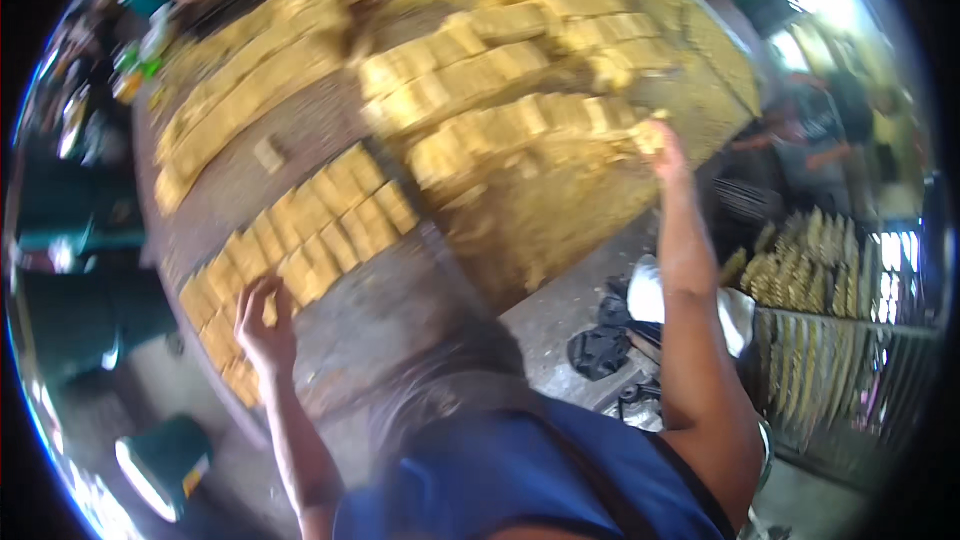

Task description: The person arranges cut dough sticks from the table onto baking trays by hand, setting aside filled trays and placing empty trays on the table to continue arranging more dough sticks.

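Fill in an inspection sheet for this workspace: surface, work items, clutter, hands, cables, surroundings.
Surface: brown table, strewn with yellow crumbs.
Work items: yellow blocks in several rows.
Clutter: black bundle and white item near the person's right side.
Hands: right hand holds a yellow clump; left hand, fingers curled, is at the nearest block rows, contact unclear.
Cables: nothing seen.
Surroundings: green bin at left; rack at right.

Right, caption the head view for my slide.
Left hand at rows of yellow blocks; right hand holding a yellow piece.

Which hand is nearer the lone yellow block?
Left. The left hand is below the lone yellow block in view; the right hand is far to its right.
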`<state>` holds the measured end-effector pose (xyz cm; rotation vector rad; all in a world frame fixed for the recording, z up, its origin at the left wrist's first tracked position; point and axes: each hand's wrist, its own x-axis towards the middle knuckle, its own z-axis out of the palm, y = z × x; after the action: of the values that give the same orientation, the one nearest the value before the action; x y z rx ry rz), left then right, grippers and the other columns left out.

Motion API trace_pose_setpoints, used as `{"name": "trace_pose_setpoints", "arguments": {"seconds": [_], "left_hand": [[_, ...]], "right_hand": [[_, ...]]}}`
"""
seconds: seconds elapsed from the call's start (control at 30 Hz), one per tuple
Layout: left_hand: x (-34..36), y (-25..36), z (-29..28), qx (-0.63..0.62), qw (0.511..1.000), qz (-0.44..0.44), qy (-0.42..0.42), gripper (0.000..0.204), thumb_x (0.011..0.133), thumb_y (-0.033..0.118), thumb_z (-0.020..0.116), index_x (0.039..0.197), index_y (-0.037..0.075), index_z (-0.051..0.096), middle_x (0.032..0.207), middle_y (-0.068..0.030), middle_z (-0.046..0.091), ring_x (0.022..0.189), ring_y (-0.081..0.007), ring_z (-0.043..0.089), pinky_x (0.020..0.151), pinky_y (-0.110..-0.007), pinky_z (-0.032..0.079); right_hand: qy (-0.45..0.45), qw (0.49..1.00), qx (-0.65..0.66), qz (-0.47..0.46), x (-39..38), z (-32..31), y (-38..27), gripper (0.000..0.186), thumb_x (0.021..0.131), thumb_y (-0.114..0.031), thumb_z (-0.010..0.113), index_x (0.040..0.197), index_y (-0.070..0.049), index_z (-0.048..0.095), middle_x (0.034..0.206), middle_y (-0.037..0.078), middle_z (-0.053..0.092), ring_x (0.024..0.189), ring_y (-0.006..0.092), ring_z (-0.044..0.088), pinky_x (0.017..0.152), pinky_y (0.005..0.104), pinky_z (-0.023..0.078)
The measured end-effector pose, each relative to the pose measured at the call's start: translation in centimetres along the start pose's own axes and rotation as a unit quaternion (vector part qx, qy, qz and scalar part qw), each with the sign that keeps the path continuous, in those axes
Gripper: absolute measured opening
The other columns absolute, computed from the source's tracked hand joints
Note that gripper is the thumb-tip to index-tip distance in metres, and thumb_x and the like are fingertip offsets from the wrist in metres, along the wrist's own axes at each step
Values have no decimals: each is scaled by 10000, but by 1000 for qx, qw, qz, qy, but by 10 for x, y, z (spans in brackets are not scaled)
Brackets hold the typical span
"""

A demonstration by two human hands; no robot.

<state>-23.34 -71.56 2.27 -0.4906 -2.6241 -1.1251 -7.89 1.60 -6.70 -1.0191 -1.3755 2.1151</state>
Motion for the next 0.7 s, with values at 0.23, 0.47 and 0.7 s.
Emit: {"name": "trace_pose_setpoints", "arguments": {"seconds": [0.23,0.47,0.7], "left_hand": [[-39,-99,-116,-42,996,-61,48,172,843,48,715,1015,55,732,969,-107,717,895,-217,699,816,-332,535],[-73,-141,-158,-41,992,0,-120,289,771,156,807,1049,104,749,1009,-94,722,937,-227,683,865,-369,538],[-99,-122,-142,69,979,101,-166,460,716,304,840,1137,162,721,1152,-53,659,1117,-253,571,983,-432,385]], "right_hand": [[-199,974,-98,48,-241,269,63,429,797,-180,803,1158,-43,615,1079,116,662,942,214,673,764,341,603],[-370,880,-286,80,-404,487,203,455,781,-169,821,1163,-31,617,1017,109,688,850,177,689,717,314,602],[-275,725,-605,-180,-450,541,253,709,754,-335,844,1269,49,544,1096,263,681,1029,360,681,888,411,545]]}}
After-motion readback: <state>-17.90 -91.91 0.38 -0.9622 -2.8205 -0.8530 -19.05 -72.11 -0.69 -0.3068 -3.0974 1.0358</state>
